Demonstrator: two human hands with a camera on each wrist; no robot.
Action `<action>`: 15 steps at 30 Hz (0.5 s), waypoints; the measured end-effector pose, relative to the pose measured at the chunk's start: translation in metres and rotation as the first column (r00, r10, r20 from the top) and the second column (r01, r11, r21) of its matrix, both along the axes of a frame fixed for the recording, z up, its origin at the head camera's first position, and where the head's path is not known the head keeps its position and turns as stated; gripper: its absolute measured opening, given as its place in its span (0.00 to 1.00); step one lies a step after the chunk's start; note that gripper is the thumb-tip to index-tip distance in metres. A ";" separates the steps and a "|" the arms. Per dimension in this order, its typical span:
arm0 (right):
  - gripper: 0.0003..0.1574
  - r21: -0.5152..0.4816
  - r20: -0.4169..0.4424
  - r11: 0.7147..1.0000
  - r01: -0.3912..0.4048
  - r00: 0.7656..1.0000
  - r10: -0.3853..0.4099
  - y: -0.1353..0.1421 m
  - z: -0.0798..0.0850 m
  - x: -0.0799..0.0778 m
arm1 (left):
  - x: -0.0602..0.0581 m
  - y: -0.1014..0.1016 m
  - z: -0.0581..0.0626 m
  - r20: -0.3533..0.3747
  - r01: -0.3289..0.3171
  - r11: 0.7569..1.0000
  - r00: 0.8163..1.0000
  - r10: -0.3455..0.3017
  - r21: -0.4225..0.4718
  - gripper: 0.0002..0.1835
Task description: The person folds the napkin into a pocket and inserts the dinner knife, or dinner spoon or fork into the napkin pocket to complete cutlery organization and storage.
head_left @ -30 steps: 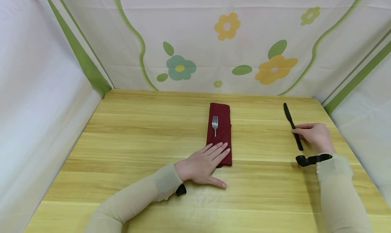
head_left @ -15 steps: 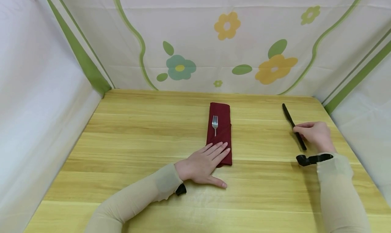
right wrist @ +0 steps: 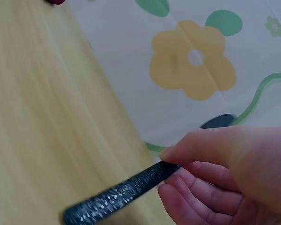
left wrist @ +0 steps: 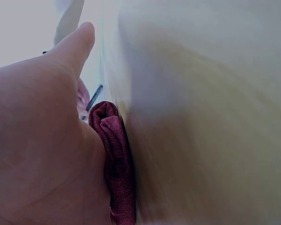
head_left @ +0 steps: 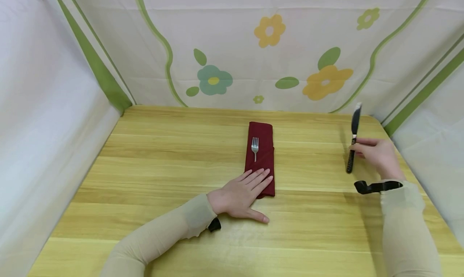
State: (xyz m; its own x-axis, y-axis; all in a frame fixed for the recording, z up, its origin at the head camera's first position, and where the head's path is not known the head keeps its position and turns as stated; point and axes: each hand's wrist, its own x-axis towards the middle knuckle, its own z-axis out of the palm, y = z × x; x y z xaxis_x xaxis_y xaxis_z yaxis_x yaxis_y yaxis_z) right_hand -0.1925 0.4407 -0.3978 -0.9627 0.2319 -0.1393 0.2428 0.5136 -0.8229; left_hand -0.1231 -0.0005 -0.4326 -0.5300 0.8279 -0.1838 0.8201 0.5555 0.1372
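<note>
My right hand (head_left: 378, 156) pinches a table knife (head_left: 351, 156) between thumb and fingers, near the middle of its length. The knife is raised off the table with its blade pointing up and away; in the right wrist view its dark, speckled handle (right wrist: 117, 194) shows close up. My left hand (head_left: 241, 196) lies flat with spread fingers on the near end of a folded dark red napkin (head_left: 262, 136). A silver fork (head_left: 255, 145) sticks out of the napkin's fold, tines away from me, its lower handle hidden. In the left wrist view the rolled napkin edge (left wrist: 117, 154) sits beside the palm.
The wooden table (head_left: 156, 160) ends at a white cloth wall (head_left: 235, 35) with printed flowers. More white cloth stands at the left and right sides. A black wrist strap (head_left: 378, 187) circles the right sleeve, its end jutting toward the table's middle.
My right hand has lifted the knife from the table and tilted it upright, moving slightly right. The left hand, napkin and fork have stayed in place.
</note>
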 end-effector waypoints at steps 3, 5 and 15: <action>0.35 -0.097 -0.035 0.995 -0.003 0.999 0.000 -0.002 0.006 -0.001 | -0.001 0.000 -0.001 0.000 0.000 1.000 1.000 0.000 0.003 0.60; 0.29 -0.142 -0.060 0.990 -0.014 0.998 0.006 -0.004 0.011 -0.001 | -0.001 0.000 -0.002 0.008 -0.001 1.000 1.000 0.001 0.001 0.60; 0.24 -0.204 -0.119 0.977 -0.067 0.992 0.043 -0.024 0.031 -0.001 | 0.001 0.001 0.002 0.012 -0.003 1.000 1.000 0.003 -0.009 0.61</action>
State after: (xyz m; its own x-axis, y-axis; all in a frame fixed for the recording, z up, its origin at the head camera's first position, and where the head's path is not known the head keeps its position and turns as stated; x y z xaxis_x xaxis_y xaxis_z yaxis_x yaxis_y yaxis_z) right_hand -0.1932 0.4166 -0.3672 -0.9854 0.1560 -0.0677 0.1178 0.3392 -0.9333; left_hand -0.1222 0.0003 -0.4306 -0.5304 0.8245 -0.1973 0.8167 0.5593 0.1422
